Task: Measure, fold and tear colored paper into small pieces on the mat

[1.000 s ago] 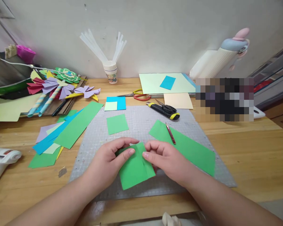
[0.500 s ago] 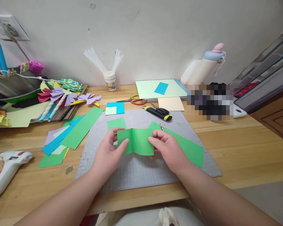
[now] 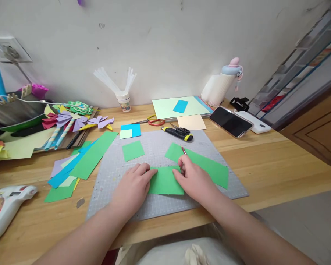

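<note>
A creased piece of green paper (image 3: 167,181) lies low over the grey cutting mat (image 3: 113,198), its near edge slightly lifted. My left hand (image 3: 134,186) covers its left end, thumb along the top edge and fingers closed over the paper. At the right end, my right hand (image 3: 194,176) is closed on the paper by its upper corner, fingers curled. Just behind the right hand a pencil (image 3: 184,150) shows, partly hidden, over a long green strip (image 3: 209,167). Beyond my left hand rests a green square (image 3: 133,150).
Behind the mat lie a utility knife (image 3: 178,133), scissors (image 3: 182,129), pliers (image 3: 151,120) and a phone (image 3: 231,121). A paper cup (image 3: 124,101) holds white sticks. Paper strips (image 3: 93,156) and a glue gun (image 3: 9,206) lie left; a bottle (image 3: 223,86) stands back right.
The green paper has come down from above the mat and lies flatter. Both hands moved down with it, and the left hand turned palm-down over its end. The view shifted slightly.
</note>
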